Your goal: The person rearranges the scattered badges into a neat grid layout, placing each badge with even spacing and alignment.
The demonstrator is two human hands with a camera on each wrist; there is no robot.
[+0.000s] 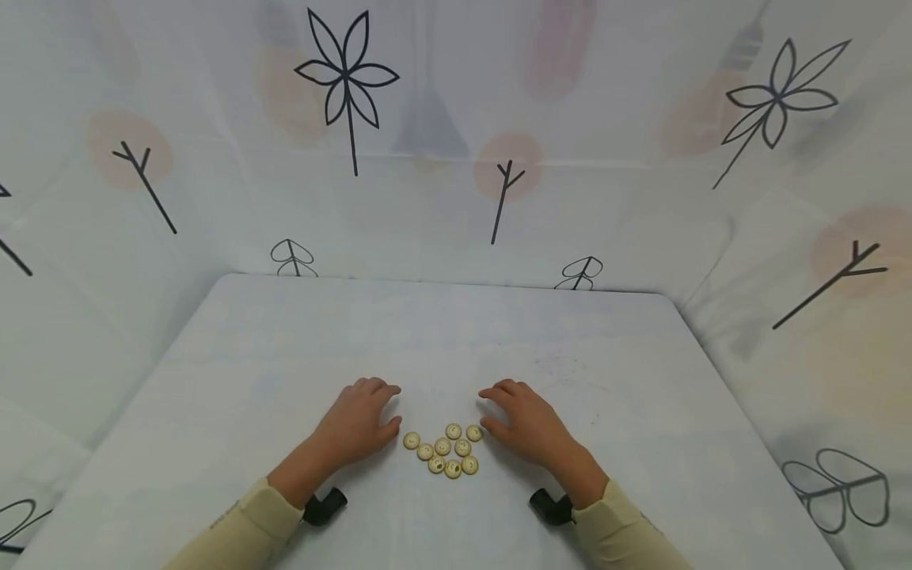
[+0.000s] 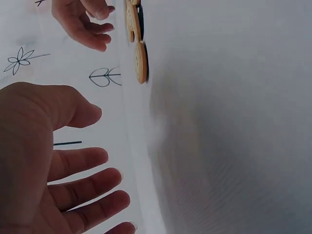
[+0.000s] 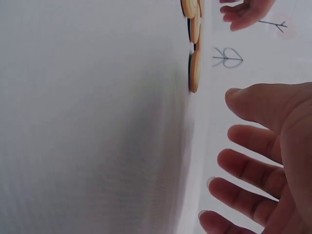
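Discs [image 1: 442,446], pale and button-like, lie flat in a close cluster on the white desk [image 1: 285,340]; whether each touches its neighbour cannot be told. Left hand [image 1: 356,423]: just left of the cluster, fingers spread, thumb apart from them. Right hand [image 1: 526,421]: just right of the cluster, likewise spread, its thumb near the far-right disc [image 1: 473,433]. Both wrist views show the thumbs apart from the discs. Cream sleeves [image 1: 242,526] and black wrist devices [image 1: 326,507] sit on the near side of the cluster. White backdrop [image 1: 427,226], bearing black plant outlines, stands beyond the cluster.
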